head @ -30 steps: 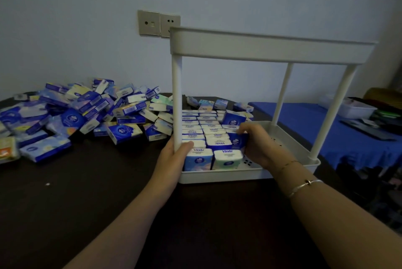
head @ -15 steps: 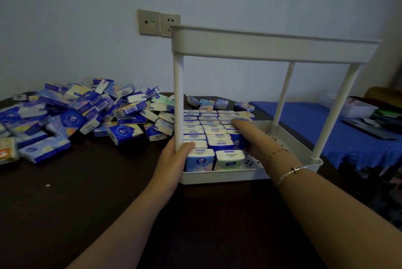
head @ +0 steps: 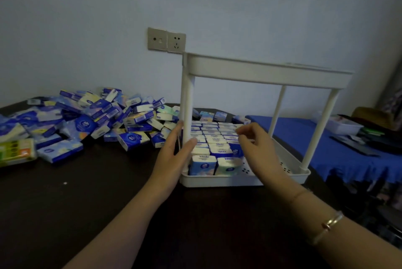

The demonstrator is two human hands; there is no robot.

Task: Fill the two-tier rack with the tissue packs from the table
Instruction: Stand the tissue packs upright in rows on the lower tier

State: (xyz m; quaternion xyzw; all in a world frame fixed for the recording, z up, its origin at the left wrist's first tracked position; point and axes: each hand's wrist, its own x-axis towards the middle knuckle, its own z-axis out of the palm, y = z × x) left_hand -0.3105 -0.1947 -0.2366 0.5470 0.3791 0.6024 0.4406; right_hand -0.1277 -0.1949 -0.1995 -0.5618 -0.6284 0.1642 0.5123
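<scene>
Reaching next for loose tissue packs (head: 132, 138) heaped at 9 o'clock of rack (head: 245, 178); light, squashy, slick wrap, so pinch short ends. L hand (head: 171, 155) & R hand (head: 258, 149) both slack, empty.

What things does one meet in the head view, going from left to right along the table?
Green pack → pile of loose tissue packs → left hand → packs standing in the rack's lower tier → right hand → blue cloth.

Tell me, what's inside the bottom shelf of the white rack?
Tissue packs stand in neat rows on the left of the bottom tier; its right side is bare. The right hand covers some packs. The top tier's inside is hidden from this angle.
</scene>
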